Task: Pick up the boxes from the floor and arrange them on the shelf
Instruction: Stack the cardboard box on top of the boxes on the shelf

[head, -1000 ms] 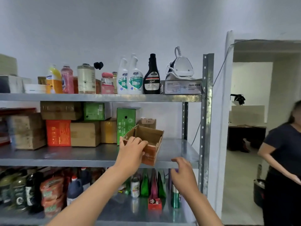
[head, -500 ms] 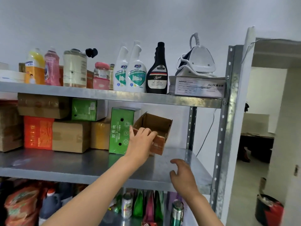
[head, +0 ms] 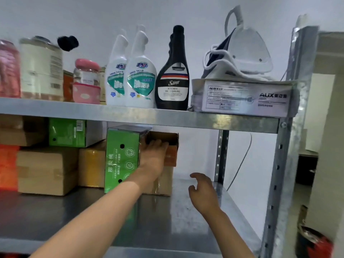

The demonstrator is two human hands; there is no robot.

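My left hand (head: pixel 153 157) grips the near rim of a small open brown cardboard box (head: pixel 170 146). The box sits high at the back of the middle metal shelf (head: pixel 195 216), on top of a taped brown carton (head: pixel 163 183) and right beside a tall green box (head: pixel 121 157). My right hand (head: pixel 203 192) hovers over the shelf to the right of the cartons, fingers spread and holding nothing.
More cartons fill the middle shelf to the left: a yellow one (head: pixel 92 164), a brown one (head: pixel 46 170), a green one (head: pixel 67 132). The upper shelf edge (head: pixel 149 116) hangs just above the box, carrying spray bottles (head: pixel 138 71), a black bottle (head: pixel 173 75) and an iron (head: pixel 242 51). A steel upright (head: pixel 284 146) stands at the right.
My left hand has carried the open brown box up and back, from the shelf front onto the taped carton beside the green box. My view has moved closer; my right hand has stayed empty.
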